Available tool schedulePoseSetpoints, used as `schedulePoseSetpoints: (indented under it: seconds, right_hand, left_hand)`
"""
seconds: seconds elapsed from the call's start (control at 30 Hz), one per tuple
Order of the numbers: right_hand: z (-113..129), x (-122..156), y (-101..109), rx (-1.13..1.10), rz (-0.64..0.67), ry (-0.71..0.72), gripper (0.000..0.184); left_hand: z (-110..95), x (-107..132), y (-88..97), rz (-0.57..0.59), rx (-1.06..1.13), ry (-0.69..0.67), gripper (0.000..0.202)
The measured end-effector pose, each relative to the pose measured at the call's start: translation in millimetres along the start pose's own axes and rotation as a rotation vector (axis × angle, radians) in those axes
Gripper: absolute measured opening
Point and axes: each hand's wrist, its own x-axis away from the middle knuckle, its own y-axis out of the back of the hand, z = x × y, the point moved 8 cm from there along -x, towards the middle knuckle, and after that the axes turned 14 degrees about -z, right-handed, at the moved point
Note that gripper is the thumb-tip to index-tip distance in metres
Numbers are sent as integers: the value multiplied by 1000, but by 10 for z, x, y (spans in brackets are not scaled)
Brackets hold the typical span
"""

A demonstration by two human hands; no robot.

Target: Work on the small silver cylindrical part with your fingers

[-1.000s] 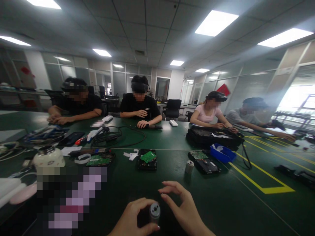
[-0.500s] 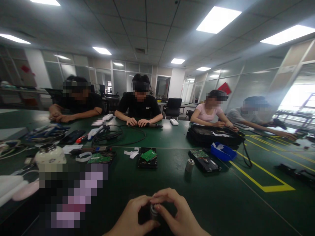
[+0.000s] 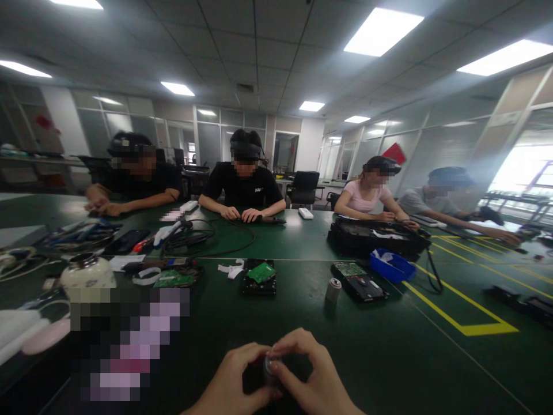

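Note:
Low in the middle, my left hand [image 3: 233,377] and my right hand [image 3: 314,372] curl around a small silvery metal cylinder [image 3: 268,370]. It stands roughly upright just above or on the dark green table; its base is hidden. My left thumb and fingers close round its left side. The fingertips and thumb of my right hand pinch at its top from the right. A similar metal cylinder [image 3: 333,290], with a small nub on top, stands further off to the right. Beside it lies an opened hard drive [image 3: 365,282] with a green circuit board.
Another hard drive [image 3: 259,278] with a loose green board lies ahead. To the left are a cream bottle [image 3: 86,274], cables and an electric screwdriver [image 3: 159,264]. A blue tray [image 3: 392,266] and black case [image 3: 375,237] sit right. Several people work across the table.
My right hand has shifted very slightly at the cylinder's top. The view has tilted a little; the things on the table have stayed put.

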Motion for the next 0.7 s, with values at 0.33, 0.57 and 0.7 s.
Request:
schedulePoseSetpoints:
  seconds: [0.33, 0.57, 0.7]
  right_hand:
    - [-567, -297, 301, -2, -130, -186, 19]
    - [-836, -229, 291, 161, -37, -132, 15]
    - [-800, -249, 286, 140, -42, -162, 12]
  left_hand:
    - [-46, -3, 25, 37, -31, 59, 39]
    - [-17, -1, 31, 29, -35, 86, 40]
    - [-18, 3, 23, 39, -45, 88, 40]
